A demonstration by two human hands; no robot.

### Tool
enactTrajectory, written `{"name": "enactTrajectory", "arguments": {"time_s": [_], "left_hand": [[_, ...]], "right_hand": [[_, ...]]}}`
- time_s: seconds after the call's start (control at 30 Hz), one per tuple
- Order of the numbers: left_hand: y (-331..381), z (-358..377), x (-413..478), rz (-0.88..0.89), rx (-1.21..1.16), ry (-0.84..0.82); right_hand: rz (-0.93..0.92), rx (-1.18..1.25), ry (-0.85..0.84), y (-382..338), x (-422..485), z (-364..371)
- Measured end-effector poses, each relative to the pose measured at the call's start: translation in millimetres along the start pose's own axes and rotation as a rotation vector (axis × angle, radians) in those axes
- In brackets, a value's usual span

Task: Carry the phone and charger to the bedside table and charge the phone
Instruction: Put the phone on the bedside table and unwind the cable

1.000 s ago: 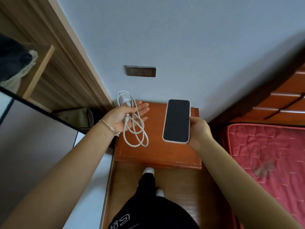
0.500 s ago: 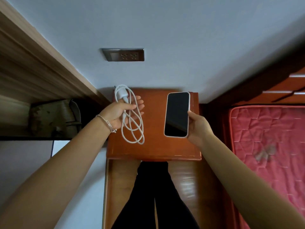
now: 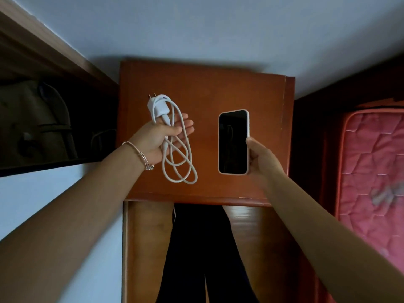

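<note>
My left hand [image 3: 159, 136] holds a white charger [image 3: 157, 106], its plug pointing up and its coiled white cable [image 3: 179, 158] hanging in loops below the palm. My right hand [image 3: 262, 159] grips a phone [image 3: 233, 142] with a dark screen and a pale case by its right edge. Both hands hover over the top of the reddish-brown wooden bedside table [image 3: 207, 84], the charger over its left half and the phone over its right half. The wall socket is out of view.
A pale wall [image 3: 218, 25] rises behind the table. A wooden shelf unit with a dark bag [image 3: 35, 121] stands on the left. A bed with a pink quilted mattress [image 3: 371, 171] lies on the right. My dark-trousered legs [image 3: 203, 254] are below the table's front edge.
The view has tilted down and closer, so the wall socket has left the frame. Both hands have come lower over the table top, still holding charger and phone.
</note>
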State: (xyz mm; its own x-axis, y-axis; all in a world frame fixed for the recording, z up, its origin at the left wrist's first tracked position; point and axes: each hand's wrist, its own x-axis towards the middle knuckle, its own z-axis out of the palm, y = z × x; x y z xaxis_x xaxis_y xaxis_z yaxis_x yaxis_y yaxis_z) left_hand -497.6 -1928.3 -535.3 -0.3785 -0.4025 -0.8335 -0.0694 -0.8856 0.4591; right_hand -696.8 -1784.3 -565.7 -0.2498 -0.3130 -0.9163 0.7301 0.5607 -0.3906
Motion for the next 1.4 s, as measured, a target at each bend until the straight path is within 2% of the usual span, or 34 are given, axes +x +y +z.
{"name": "enactTrajectory", "arguments": {"time_s": [0.27, 0.6, 0.67, 0.93, 1.13, 1.27, 1.33, 1.4], "left_hand": [[-33.0, -23.3, 44.6, -0.002, -0.023, -0.001], [-44.8, -35.9, 64.2, -0.024, -0.056, -0.007], [-46.0, -35.6, 64.5, -0.035, -0.066, -0.013], [-46.5, -34.2, 68.7, -0.046, -0.067, -0.011], [-52.9, -29.3, 71.9, -0.052, -0.084, -0.019], [-55.7, -26.6, 73.7, -0.059, -0.092, 0.015], [-56.8, -24.7, 74.2, -0.063, -0.103, 0.036], [-57.8, -22.1, 75.2, -0.066, -0.127, 0.057]], "right_hand": [[-0.025, 0.094, -0.032, 27.2, 54.9, -13.2], [-0.045, 0.162, -0.046, 32.5, 73.9, -17.6], [-0.047, 0.170, 0.003, 32.6, 75.1, -18.3], [-0.164, -0.080, 0.276, 28.9, 84.1, -24.0], [-0.202, -0.131, 0.309, 30.8, 85.0, -25.1], [-0.248, -0.253, 0.354, 28.2, 77.9, -21.7], [-0.329, -0.371, 0.399, 27.2, 71.7, -16.8], [-0.421, -0.427, 0.373, 26.1, 64.7, -10.1]]}}
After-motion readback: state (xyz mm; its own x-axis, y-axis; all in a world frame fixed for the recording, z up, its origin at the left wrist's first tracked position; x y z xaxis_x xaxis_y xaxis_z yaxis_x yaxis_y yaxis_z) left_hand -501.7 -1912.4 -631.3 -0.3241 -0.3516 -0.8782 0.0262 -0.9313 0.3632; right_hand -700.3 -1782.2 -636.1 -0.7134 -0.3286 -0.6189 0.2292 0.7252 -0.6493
